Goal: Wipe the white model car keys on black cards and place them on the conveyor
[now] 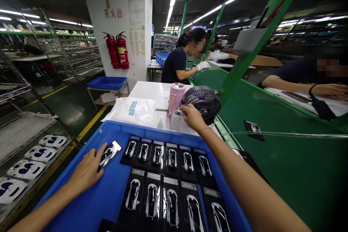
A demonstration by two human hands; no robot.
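Observation:
My left hand (88, 168) grips a black display plate with a small white-and-black model car (110, 154) on it, tilted over the left side of a blue tray (78, 192). Rows of similar car plates (172, 159) lie in that tray. On the white table beyond, my right hand (193, 116) has its fingers curled together at the metal top of a small translucent bottle (176, 121). Whether anything is pinched in those fingers is hidden. Right behind the bottle stand a pink tumbler (175, 98) and a black fan (203, 101).
A plastic-wrapped white pack (136, 110) lies left of the bottle. The green conveyor belt (285, 159) runs along the right, carrying another car plate (254, 129). A rack with white moulded parts (27, 168) stands left. A gloved co-worker (176, 61) sits ahead; another person is at right.

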